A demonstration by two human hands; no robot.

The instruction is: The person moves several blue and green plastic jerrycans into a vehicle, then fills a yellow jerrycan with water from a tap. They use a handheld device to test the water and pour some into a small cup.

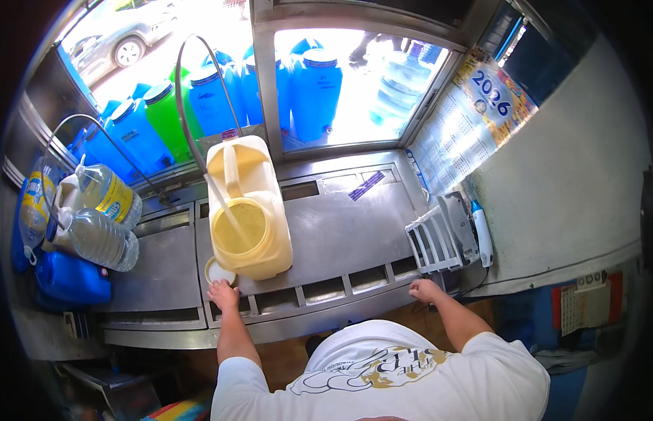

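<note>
Steel counter, yellow jug filling, bottles beside.

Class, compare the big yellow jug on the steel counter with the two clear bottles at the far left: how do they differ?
The yellow jug stands upright; the clear bottles lie tilted on their sides. The jug is opaque, mouth open, a stream of water running in; the bottles are see-through and capped. The jug is larger. All hold liquid and rest on the steel counter. The left hand touches the jug's white lid.
</note>
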